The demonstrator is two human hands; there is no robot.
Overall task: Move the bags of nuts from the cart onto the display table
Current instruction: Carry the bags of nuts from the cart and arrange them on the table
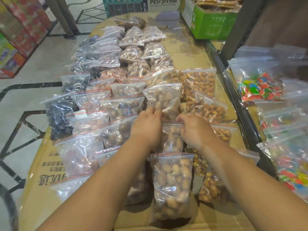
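My left grip (147,125) curls over the bottom edge of the upper bag (164,97) of pale nuts and grasps it. The fingertips dig into the plastic and I see only the knuckles. My right grip (195,129) is curled at the red zip strip of the middle bag (172,139). Its fingertips are tucked under and slightly smeared, so I cannot tell whether it really holds the strip or only touches it. My forearms cover parts of the bags beneath them.

Both bags lie on the cardboard-covered surface (183,52), in a centre column with the near bag (172,185) closest to me. Rows of other clear zip bags (130,54) sit to the left and beyond. The almond bags (199,80) are just to the right.

The candy bags (261,87) on the right are blurred, and some are cut off by the frame edge.

The box (165,1) at the far end reads 肉多多烤肠, and its top is cropped. The green box (215,25) carries pale characters too faint to read. A white label (159,51) on one far bag is too small to make out. The print (53,177) on the cardboard lies upside down to me and is partly covered.
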